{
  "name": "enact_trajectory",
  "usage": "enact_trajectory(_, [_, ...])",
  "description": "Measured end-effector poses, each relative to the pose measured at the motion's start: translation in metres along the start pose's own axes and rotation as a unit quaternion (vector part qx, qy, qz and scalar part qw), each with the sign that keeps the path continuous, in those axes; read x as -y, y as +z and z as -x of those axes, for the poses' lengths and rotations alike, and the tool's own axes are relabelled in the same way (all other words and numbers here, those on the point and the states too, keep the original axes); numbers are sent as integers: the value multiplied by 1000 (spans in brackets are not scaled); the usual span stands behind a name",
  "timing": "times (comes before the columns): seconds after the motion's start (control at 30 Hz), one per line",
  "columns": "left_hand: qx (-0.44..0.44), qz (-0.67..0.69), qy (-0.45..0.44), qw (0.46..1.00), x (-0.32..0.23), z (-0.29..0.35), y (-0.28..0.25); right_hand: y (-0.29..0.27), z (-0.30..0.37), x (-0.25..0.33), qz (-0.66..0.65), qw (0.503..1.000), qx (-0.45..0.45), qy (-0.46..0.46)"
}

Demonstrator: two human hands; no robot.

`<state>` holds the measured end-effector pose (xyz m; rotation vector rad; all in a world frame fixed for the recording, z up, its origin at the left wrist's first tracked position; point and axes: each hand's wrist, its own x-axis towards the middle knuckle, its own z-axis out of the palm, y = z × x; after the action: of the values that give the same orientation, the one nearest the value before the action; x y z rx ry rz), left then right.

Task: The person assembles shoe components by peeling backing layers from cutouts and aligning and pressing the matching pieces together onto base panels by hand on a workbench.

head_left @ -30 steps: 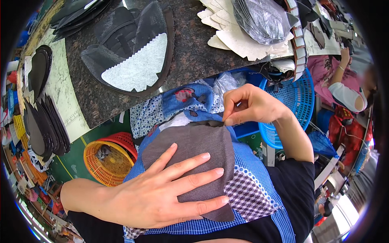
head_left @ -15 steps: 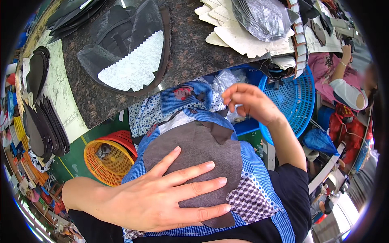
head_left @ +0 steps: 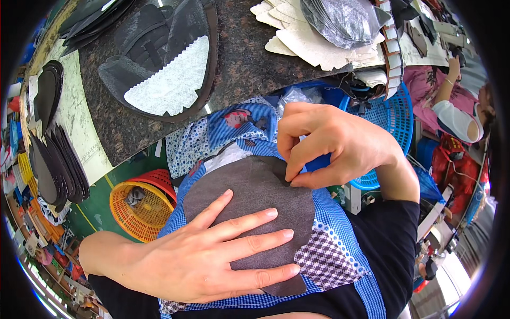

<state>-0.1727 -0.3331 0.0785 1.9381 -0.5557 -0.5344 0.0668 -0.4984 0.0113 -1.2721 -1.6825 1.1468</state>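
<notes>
A dark grey fabric piece [head_left: 247, 183] with a curved outline lies across my lap, over a blue checked apron [head_left: 340, 234]. My left hand [head_left: 218, 255] rests flat on it, fingers spread, palm down. At the piece's upper right edge my right hand [head_left: 337, 146] is closed in a pinch, thumb and index fingertip together on the small flap there. Most of that flap is hidden behind the fingers.
Ahead is a dark speckled tabletop [head_left: 244, 69] holding black shoe-upper pieces with a white toothed patch [head_left: 172, 80]. Pale cut pieces [head_left: 313, 45] are stacked farther right. A blue basket [head_left: 401, 114] stands right, an orange basket [head_left: 125, 212] left. Another person [head_left: 425, 98] sits far right.
My right hand has come down and toward me from above the blue bin, its fingers closing on the fabric's upper right edge. The left hand stays on the piece.
</notes>
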Motion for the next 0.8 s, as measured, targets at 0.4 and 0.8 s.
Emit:
enact_trajectory(0.4, [-7,-11,9,1000,2,2,0,5,-12,-24,-95,992,60,52])
enact_trajectory(0.8, [17,19,36,999,12,-1,-6,53,66,-76,-205,920,-141,304])
